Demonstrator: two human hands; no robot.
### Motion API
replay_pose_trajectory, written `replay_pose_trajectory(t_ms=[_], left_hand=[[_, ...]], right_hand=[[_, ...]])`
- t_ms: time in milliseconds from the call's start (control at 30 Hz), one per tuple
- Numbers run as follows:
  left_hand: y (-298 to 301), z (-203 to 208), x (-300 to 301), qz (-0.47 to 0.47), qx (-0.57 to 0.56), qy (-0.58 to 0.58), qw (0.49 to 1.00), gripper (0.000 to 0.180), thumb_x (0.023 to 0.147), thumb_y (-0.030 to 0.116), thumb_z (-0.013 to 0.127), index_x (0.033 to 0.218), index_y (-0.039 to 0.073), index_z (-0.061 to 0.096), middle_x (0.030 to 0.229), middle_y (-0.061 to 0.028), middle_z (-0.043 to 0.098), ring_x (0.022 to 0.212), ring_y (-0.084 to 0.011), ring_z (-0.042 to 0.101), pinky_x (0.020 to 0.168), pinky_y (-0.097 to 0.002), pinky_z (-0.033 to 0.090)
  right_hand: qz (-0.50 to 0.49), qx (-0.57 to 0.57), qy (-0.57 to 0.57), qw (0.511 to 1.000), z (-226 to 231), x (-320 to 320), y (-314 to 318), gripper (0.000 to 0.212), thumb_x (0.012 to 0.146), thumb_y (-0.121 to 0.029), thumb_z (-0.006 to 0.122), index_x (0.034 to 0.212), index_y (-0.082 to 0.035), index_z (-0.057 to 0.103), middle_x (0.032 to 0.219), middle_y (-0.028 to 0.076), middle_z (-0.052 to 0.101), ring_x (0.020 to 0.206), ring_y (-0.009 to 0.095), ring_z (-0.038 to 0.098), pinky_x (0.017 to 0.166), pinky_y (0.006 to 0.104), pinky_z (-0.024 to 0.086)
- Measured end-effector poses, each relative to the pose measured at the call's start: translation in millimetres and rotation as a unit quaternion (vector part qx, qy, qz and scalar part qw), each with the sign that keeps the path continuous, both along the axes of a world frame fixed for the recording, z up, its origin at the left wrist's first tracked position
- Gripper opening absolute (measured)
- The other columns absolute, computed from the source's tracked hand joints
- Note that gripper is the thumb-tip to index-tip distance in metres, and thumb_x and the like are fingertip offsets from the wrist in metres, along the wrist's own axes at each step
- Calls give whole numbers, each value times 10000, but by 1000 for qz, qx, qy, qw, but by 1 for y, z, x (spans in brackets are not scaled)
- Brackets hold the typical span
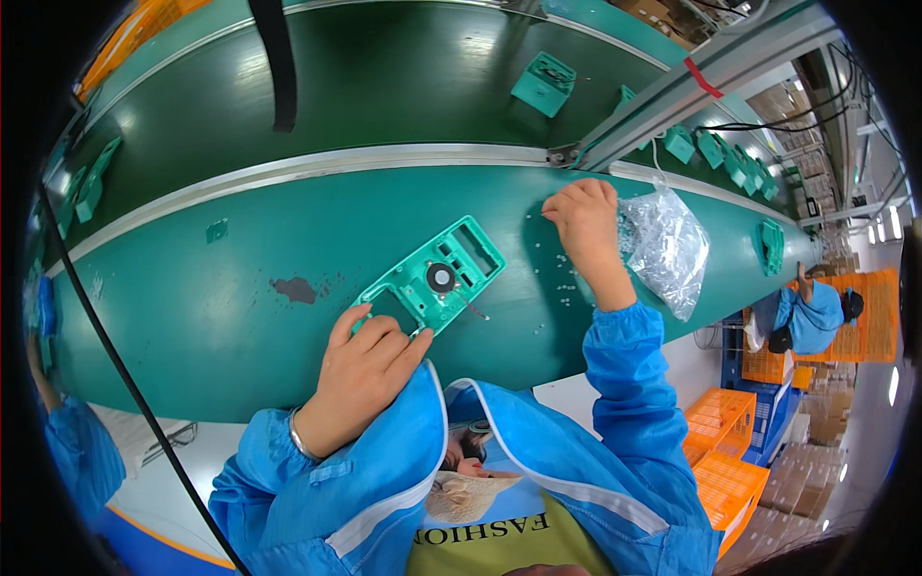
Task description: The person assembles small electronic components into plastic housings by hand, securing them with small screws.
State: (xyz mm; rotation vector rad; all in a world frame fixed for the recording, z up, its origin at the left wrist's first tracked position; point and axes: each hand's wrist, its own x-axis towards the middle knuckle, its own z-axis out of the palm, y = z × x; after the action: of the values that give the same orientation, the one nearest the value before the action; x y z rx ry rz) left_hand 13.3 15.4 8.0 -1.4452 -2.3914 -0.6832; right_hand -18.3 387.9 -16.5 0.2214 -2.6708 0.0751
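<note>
At frame centre, the green plastic panel (432, 278) is pinned at its lower-left end by the left hand (360, 374), fingers curled; its long axis runs up-right toward the right hand (584, 226), pinched over small screws (562, 278).

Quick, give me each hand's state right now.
Left hand: closed on the end of the green panel, holding it on the table.
Right hand: fingertips pinched at small screws beside the plastic bag; whether it holds one cannot be told.

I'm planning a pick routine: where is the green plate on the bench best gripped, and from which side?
Probably by the long edges of the green plate, near its lower-left end, coming from the person's side. It lies flat and thin, with cut-out windows and a round black part mid-plate; the left hand already rests on that end.
</note>
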Motion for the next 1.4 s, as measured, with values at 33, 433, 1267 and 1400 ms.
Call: replay_pose_trajectory(t_ms=[33,433,1267,1400], left_hand=[[0,1,-1,-10,-5,0,1000,370,805,93,692,1171,66,734,895,-23,616,982,-198,627,1053,-494,454],[-4,5,-9,-25,-5,-8,1000,313,813,95,696,1122,77,734,873,-19,607,955,-192,627,1055,-501,463],[-3,4,-6,-12,-1,-25,1000,303,808,90,699,1108,104,740,851,-6,591,938,-172,636,1076,-499,450],[-4,4,-6,-17,-10,-26,999,313,809,90,698,1119,101,737,855,-8,592,945,-174,634,1079,-505,448]], right_hand=[[6,-5,-1,1000,3,0,0,78,750,-123,799,802,-141,743,855,-1,688,1001,255,622,1005,480,431],[275,-230,-128,925,41,27,-102,191,722,-67,838,860,-136,726,893,1,675,989,259,620,1009,449,435],[309,-49,-111,943,60,31,-122,100,689,-107,710,773,-53,705,937,32,638,1030,250,604,1091,526,417],[305,-32,-127,943,60,28,-122,98,687,-122,701,774,-78,713,898,17,633,1034,244,602,1106,528,409]])
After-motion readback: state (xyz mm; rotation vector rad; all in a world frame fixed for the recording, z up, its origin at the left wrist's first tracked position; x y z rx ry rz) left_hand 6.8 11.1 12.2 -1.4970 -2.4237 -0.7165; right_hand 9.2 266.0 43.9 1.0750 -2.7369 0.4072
